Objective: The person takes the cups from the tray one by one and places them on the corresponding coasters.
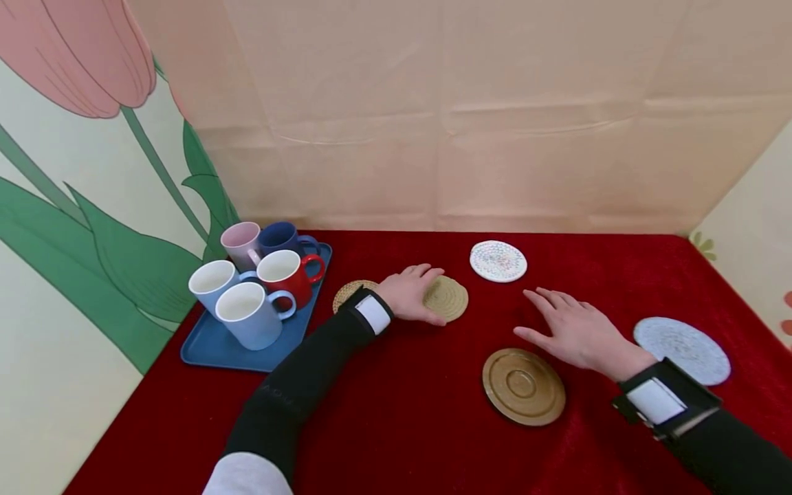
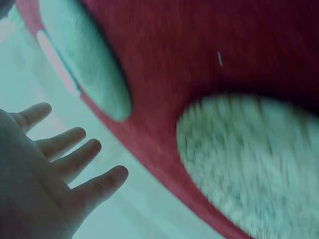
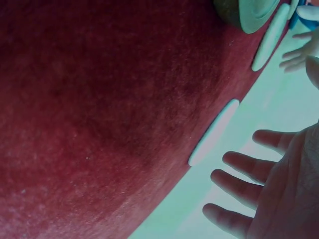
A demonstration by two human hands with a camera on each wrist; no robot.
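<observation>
Head view | left hand (image 1: 405, 294): fingers apart, over tan disc (image 1: 452, 300), contact uncertain | right hand (image 1: 577, 331): fingers apart, near brown disc (image 1: 524, 387) | blue tray (image 1: 213, 347): bearing five mugs (image 1: 249, 320)

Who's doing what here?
A person's left hand is open near the tan mat; the right hand is open near the brown disc. Neither holds anything. Five mugs stand on the tray, at the left in the head view. None is on a mat.
</observation>
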